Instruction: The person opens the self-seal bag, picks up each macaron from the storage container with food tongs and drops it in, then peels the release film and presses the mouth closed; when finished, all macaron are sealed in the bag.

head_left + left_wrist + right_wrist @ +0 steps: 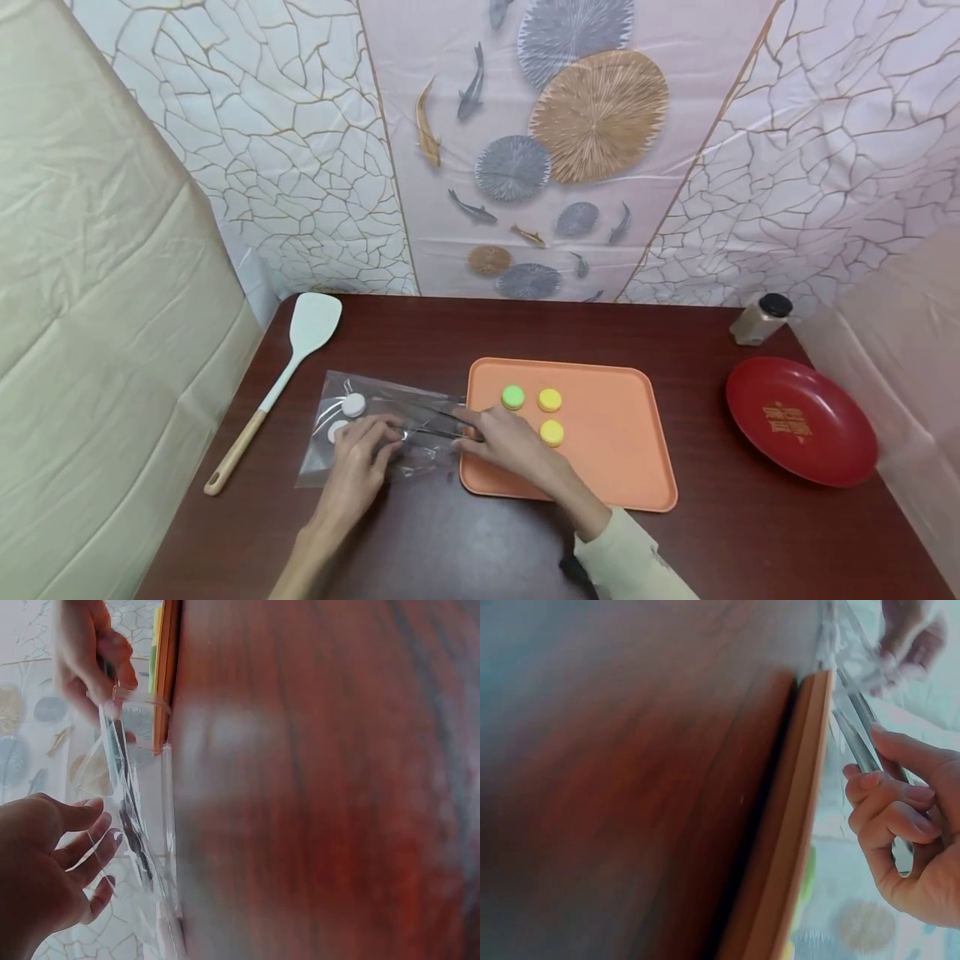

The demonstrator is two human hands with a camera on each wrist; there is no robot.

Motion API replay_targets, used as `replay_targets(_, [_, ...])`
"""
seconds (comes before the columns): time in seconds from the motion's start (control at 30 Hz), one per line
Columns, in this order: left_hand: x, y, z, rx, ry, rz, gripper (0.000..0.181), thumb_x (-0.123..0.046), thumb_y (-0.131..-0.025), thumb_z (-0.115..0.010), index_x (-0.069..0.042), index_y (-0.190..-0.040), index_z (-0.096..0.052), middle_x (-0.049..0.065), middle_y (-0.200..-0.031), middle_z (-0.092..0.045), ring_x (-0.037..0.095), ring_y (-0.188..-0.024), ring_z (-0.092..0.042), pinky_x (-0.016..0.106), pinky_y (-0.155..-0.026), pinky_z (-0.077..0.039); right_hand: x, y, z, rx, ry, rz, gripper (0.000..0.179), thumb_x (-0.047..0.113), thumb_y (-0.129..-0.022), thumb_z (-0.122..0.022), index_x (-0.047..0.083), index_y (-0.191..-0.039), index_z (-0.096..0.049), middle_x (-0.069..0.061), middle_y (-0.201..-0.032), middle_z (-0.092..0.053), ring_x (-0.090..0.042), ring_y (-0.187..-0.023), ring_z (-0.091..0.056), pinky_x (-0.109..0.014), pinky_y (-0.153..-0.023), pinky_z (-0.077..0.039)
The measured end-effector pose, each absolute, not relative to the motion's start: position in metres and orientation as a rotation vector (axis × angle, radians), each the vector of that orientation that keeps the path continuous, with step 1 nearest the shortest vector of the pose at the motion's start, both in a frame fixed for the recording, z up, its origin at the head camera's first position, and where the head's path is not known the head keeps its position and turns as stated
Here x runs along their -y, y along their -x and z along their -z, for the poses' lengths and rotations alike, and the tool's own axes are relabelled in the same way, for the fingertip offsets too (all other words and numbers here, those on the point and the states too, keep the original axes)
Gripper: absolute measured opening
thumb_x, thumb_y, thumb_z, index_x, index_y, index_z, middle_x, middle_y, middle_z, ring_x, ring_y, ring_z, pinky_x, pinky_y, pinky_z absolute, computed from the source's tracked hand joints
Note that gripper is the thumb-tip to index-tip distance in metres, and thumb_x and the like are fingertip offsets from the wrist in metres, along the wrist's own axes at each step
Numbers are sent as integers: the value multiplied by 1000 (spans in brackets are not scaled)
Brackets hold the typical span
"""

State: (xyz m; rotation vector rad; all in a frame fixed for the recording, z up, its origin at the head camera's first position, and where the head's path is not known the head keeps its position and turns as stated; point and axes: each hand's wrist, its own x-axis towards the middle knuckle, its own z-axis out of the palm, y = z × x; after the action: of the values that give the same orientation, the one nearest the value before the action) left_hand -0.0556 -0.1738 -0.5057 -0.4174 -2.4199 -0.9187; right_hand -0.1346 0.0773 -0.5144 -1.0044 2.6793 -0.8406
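A clear plastic bag [324, 458] lies on the table with two white macarons [353, 405] inside, one partly covered by my left hand [360, 467]. That hand pinches the bag's film between thumb and fingertips, seen in the left wrist view. My right hand [513, 443] grips metal tongs [859, 746], whose arms reach left into the bag's mouth. What the tong tips hold is hidden. Beneath the right forearm is an orange tray [611, 450], bearing a green macaron [513, 397] and two yellow macarons [550, 400].
A white spatula [313, 321] with a wooden handle lies at the left side of the dark table [420, 550]. Toward the right edge are a red oval plate [825, 425] and, behind it, a small jar [759, 321] with a black lid.
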Motion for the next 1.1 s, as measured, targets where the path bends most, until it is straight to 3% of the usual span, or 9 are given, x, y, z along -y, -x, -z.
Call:
replay_targets(0.13, [175,55,506,2419,409,910,28,13,-76,-89,-5,-83,-69,11,-105,-80,31,-101,-72,48,-95,-41,-105,124,508,-2723,1005,842,46,46,-106,-73,16,-140,-74,10,-68,-62,-5,-61,-55,-32,-53,-46])
replay_targets(0.23, [176,54,507,2422,408,905,26,11,-77,-88,-6,-84,-70,11,-107,-80,32,-100,-72,49,-95,-41,-123,110,478,-2722,899,830,33,36,-102,-80,17,-129,-78,10,-74,-68,-4,-65,-59,-33,-57,-50])
replay_targets(0.33, [179,55,514,2396,424,926,21,7,-82,-86,-6,-85,-70,10,-108,-79,31,-101,-71,46,-97,-41,-145,100,460,-2714,821,766,30,25,-98,-84,21,-128,-79,14,-69,-58,-2,-65,-51,-29,-59,-45])
replay_targets(0.43, [179,56,516,2404,416,936,20,6,-82,-86,-6,-86,-70,11,-109,-79,33,-102,-71,47,-98,-40,-173,92,454,-2713,840,711,39,14,-96,-84,20,-133,-78,17,-67,-46,-1,-65,-42,-26,-61,-40])
replay_targets(0.57, [179,56,516,2448,389,932,23,8,-80,-87,-7,-86,-71,13,-110,-79,35,-104,-71,50,-97,-40,-212,82,451,-2711,806,744,46,9,-94,-83,16,-139,-76,17,-69,-47,1,-65,-42,-24,-62,-40])
replay_targets(0.83, [175,54,503,2483,368,910,24,11,-79,-88,-5,-84,-71,11,-108,-79,35,-105,-72,51,-96,-41,-271,63,450,-2833,480,741,48,23,-93,-89,20,-139,-77,16,-68,-53,-1,-65,-46,-27,-62,-40])
replay_targets(1.1, [174,53,502,2509,358,900,24,11,-79,-89,-4,-84,-72,12,-109,-79,35,-105,-72,52,-96,-42,-305,53,455,-2883,391,686,53,33,-88,-93,20,-137,-78,16,-74,-61,-1,-74,-52,-32,-64,-44])
